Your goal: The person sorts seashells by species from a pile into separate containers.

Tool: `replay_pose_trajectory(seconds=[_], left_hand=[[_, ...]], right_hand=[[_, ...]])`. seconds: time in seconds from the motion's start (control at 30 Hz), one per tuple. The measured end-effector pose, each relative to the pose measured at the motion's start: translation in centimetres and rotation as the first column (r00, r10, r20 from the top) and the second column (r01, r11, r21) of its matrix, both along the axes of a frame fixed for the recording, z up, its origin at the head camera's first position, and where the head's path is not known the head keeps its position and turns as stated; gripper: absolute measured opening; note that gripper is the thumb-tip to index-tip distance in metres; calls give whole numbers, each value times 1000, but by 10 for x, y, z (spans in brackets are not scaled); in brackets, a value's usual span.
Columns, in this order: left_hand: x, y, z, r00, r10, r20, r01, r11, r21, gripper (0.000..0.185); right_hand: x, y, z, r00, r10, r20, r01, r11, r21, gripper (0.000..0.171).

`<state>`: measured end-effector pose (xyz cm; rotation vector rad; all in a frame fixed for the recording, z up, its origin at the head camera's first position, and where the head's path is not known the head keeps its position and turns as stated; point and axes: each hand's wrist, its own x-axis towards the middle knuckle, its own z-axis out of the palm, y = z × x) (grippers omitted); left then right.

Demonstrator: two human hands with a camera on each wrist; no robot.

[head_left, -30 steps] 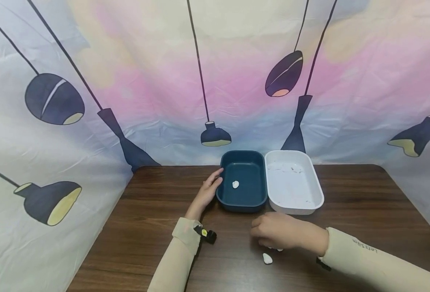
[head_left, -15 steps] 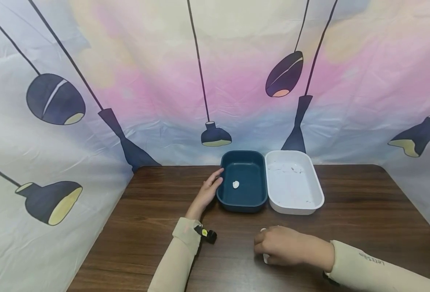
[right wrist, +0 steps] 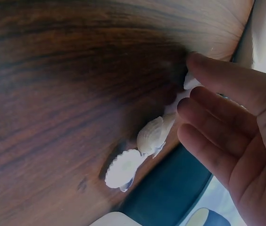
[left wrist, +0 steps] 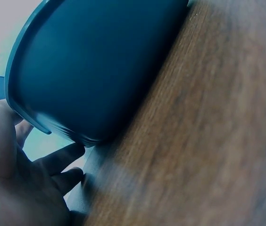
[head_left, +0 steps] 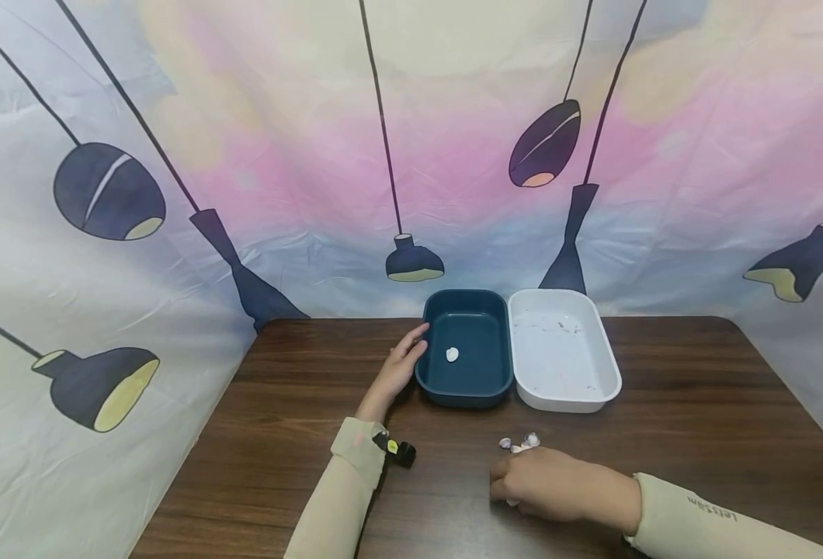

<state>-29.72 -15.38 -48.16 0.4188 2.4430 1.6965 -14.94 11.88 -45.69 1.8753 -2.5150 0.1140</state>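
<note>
OK, far L: pale left sleeve [head_left: 335,497], black cam [head_left: 404,455] strapped at the cuff. Then left hand [head_left: 394,374]: fingers mostly straight, spread, touching L side of teal tray [head_left: 470,380]; nothing gripped. One white shell [head_left: 452,355] lies in that tray, L of ctr. Next, on the table [head_left: 279,404] in front of the trays, small clump of shells [head_left: 531,440], ridged per R wrist view. Right hand [head_left: 551,483] is just on the near side of the clump, low over table, fingers + thumb bent in, tips not fully closed; another shell [right wrist: 191,81] sits btwn thumb & index, can't tell if pinched. White tray [head_left: 561,365] stands right beside teal one, dark flecks on its floor. Far R: right sleeve [head_left: 705,536] w/ lettering.
</note>
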Motion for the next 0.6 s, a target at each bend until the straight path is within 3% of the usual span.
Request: replay_pose_trajectory(seconds=[0.17,0.37,0.6], left_hand=[[-14,-2,-23,1000,25,-6,-25,1000,19,52],[-12,-1,-25,999,45,-24,-44,998,47,51],[-12,0,-25,998,55,-27,-54,997,49,50]], right_hand=[[2,0,-1,999,-14,-31,14,1000,2,14],[2,-1,-3,999,-16,-45,17,1000,20,17],[2,-1,-3,1000,-23,0,23,999,27,17]])
